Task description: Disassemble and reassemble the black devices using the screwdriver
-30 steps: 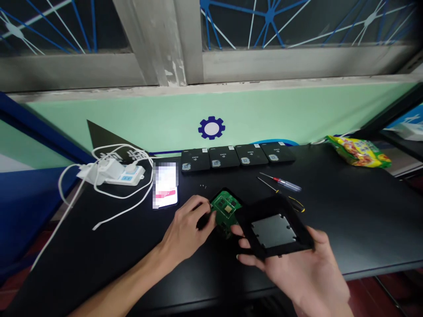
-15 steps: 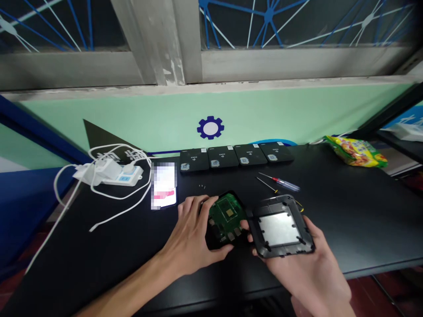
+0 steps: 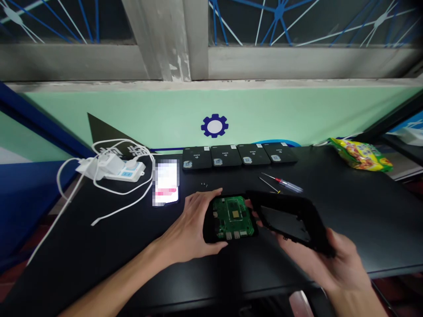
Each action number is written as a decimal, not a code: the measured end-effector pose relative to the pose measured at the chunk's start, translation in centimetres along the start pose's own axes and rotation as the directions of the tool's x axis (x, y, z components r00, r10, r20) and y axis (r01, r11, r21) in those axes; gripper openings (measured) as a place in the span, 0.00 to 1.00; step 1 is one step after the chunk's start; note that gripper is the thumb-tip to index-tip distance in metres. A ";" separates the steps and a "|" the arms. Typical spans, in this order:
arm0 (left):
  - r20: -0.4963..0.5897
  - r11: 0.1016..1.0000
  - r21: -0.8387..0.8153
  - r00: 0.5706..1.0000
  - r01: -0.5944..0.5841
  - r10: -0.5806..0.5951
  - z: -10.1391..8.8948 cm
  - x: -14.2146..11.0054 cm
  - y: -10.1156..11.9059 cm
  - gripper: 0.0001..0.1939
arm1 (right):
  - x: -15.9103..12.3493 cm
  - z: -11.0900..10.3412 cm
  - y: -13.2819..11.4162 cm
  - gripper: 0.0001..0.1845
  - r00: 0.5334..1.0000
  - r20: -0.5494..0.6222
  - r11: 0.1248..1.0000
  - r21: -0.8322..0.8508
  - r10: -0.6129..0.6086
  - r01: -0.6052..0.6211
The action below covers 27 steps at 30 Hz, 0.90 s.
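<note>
A black case half with a green circuit board (image 3: 233,218) inside lies flat on the black table (image 3: 357,215). My left hand (image 3: 191,226) grips its left edge, thumb at the front and fingers at the back. My right hand (image 3: 330,259) holds the other black case half (image 3: 291,222), a cover tilted low just right of the board, with its near edge almost touching the board's case.
Four black boxes (image 3: 239,155) stand in a row at the back. Two screwdrivers (image 3: 280,182) lie behind the cover. A lit phone (image 3: 165,182), a white power strip (image 3: 114,169) with cables and a yellow snack bag (image 3: 361,154) also rest on the table.
The board's case has been laid flat and turned square to me. The cover in my right hand has tipped down, so its metal plate faces away.
</note>
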<state>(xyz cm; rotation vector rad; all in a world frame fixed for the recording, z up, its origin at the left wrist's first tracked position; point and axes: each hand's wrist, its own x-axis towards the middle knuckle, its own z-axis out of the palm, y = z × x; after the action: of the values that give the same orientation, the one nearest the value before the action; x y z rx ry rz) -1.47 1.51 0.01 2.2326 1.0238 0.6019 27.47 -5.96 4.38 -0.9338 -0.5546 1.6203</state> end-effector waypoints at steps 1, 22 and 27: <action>0.004 1.000 -0.010 1.000 -0.003 0.003 0.0 0.0 -0.1 0.60 | 0.2 0.1 -0.2 0.40 1.000 0.001 0.999 -0.031 0.008 -0.008; 0.038 0.999 -0.017 0.999 0.036 -0.035 0.1 0.2 0.2 0.72 | 8.4 -0.3 -1.2 0.43 0.762 0.647 0.374 -0.702 -0.020 0.606; 0.032 0.997 -0.076 0.999 0.024 -0.022 0.1 0.2 -0.2 0.69 | 8.3 -1.1 -0.3 0.38 0.831 0.550 0.900 -0.315 -0.087 0.302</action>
<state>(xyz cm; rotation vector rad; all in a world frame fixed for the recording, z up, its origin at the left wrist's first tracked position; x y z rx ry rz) -1.34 1.75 -0.16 2.1543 0.9930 0.5841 28.06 1.97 1.68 -0.6685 -1.3583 1.5956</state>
